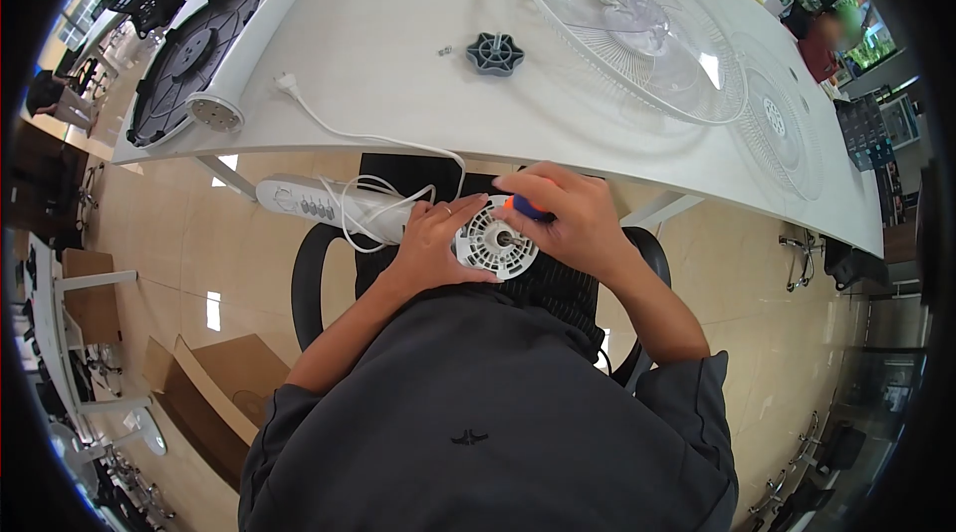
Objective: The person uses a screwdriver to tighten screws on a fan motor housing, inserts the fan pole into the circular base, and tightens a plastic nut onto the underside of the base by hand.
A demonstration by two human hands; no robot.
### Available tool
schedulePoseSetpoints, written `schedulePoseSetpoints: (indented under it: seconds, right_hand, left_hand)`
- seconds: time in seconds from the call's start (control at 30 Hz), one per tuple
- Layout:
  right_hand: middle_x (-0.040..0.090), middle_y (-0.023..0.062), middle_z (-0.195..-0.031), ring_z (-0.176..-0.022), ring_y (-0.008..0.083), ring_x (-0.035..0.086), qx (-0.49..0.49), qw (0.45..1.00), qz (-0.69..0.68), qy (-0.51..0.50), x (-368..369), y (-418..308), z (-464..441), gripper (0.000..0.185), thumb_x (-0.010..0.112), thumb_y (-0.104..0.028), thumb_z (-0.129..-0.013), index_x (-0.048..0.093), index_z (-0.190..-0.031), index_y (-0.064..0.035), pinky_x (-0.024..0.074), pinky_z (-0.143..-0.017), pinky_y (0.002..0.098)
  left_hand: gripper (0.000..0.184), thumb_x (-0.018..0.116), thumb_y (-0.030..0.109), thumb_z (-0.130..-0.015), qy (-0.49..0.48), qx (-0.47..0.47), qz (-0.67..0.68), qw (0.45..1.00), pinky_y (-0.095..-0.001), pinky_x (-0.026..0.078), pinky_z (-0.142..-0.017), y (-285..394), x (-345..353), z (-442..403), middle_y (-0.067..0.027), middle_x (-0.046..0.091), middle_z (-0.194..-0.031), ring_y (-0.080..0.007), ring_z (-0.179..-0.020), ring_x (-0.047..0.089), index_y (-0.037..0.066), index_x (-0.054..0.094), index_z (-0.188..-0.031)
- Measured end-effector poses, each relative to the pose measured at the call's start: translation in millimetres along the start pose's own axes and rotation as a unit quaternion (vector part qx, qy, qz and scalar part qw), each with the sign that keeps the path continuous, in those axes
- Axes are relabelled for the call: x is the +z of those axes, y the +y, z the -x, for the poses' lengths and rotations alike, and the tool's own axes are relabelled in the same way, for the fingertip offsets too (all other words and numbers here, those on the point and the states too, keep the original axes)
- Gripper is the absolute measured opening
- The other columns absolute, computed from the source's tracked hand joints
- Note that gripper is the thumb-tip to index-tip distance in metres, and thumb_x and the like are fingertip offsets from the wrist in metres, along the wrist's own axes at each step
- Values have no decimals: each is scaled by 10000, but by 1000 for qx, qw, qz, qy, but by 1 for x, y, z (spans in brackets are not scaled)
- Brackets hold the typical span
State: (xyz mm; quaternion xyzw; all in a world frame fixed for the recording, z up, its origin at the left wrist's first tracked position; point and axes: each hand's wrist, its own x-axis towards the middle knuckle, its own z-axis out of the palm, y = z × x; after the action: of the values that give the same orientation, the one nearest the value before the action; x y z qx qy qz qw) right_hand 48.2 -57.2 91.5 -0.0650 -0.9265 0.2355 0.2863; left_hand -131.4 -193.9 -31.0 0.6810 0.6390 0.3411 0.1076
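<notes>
Left hand (pixel 430 241) is clamped round the edge of a round white slotted plastic housing (pixel 486 253), thumb below and fingers above, and the right hand (pixel 570 209) is closed on a screwdriver with an orange and blue handle (pixel 530 208). The tool points at the middle of the housing, though I can't tell if the tip is seated. Looks to me like the screwdriving step on that centre, and the next move calls for a firm hold on the rim and the driver lined up straight

Count so far: two hands, one screwdriver, one housing. Beside the left hand there's one long white control body (pixel 304 196) with a row of grey buttons, plus one white power cord (pixel 373 137) looping over it and up to the white counter (pixel 398 104)

On the counter: one dark grey lobed knob (pixel 495 53), some tiny metal bits (pixel 445 51) beside it (too small to count), two round wire grilles (pixel 607 44), one set of clear blades (pixel 642 22) at the nearer grille, one round black ribbed base (pixel 194 54) and one white column (pixel 267 34) against it
</notes>
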Motion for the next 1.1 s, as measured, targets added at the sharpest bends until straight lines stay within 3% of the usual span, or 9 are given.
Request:
schedulePoseSetpoints:
  seconds: [0.2,0.37,0.47,0.6,0.67,0.77,0.9,1.0,1.1]
  right_hand:
    - [649,77,-948,-767,261,689,8,997,68,26,-19,-21,-4,312,743,-249,-911,635,-1162,-99,538,-606,348]
    - [598,129,-1052,-789,312,674,171,948,221,-150,-30,-18,2,315,661,-228,-956,567,-1208,-64,513,-611,422]
    - [596,142,-1021,-780,316,664,133,973,180,-58,-35,-24,-4,281,648,-262,-970,571,-1151,-62,500,-607,435]
    - [590,160,-1012,-790,324,662,92,991,59,-83,-37,-19,-8,299,642,-296,-976,547,-1140,-64,497,-611,429]
    - [585,173,-1000,-799,350,657,239,931,189,-202,-35,-24,-16,329,633,-272,-977,515,-1203,-64,504,-663,444]
    - [594,170,-983,-764,354,661,123,982,135,-51,-39,-24,-10,319,620,-268,-988,511,-1209,-66,510,-656,442]
    - [592,177,-986,-781,351,665,118,988,51,-87,-33,-13,-10,304,618,-257,-991,515,-1197,-59,517,-663,453]
    - [593,180,-1000,-796,343,666,212,947,193,-144,-27,-12,-8,293,621,-246,-990,517,-1182,-51,517,-665,471]
    - [595,188,-1009,-800,347,666,107,985,125,-41,-33,-21,-10,287,619,-238,-992,519,-1174,-40,519,-664,471]
  left_hand:
    - [1060,969,505,-478,8,16,3,1000,-378,395,-901,-1,-1,-1,-48,634,-1392,-230,-1084,643,59,586,-1361]
    - [1059,964,522,-478,-3,1,-2,1000,-377,400,-896,4,-3,-2,-57,641,-1381,-222,-1102,646,59,598,-1357]
    - [1075,964,533,-475,6,11,-6,1000,-375,401,-901,1,-1,-2,-65,643,-1378,-221,-1112,646,60,594,-1366]
    - [1085,963,541,-475,7,17,-6,1000,-372,401,-906,1,0,-3,-67,644,-1376,-220,-1108,647,64,592,-1376]
    - [1090,963,540,-475,7,12,-10,1000,-371,402,-908,0,1,-3,-64,642,-1381,-214,-1110,646,67,590,-1383]
    - [1091,961,540,-478,3,6,-8,1000,-373,404,-914,2,-1,-3,-68,642,-1383,-219,-1108,645,69,589,-1389]
    - [1089,960,539,-479,7,15,-10,1000,-375,404,-918,1,0,-3,-66,642,-1386,-218,-1096,646,70,589,-1389]
    - [1085,959,536,-482,3,3,-8,1000,-377,403,-921,1,0,-2,-65,641,-1388,-222,-1099,645,73,588,-1390]
    - [1079,959,534,-486,5,6,-9,1000,-378,402,-921,2,-2,-2,-67,640,-1391,-226,-1105,645,77,589,-1390]
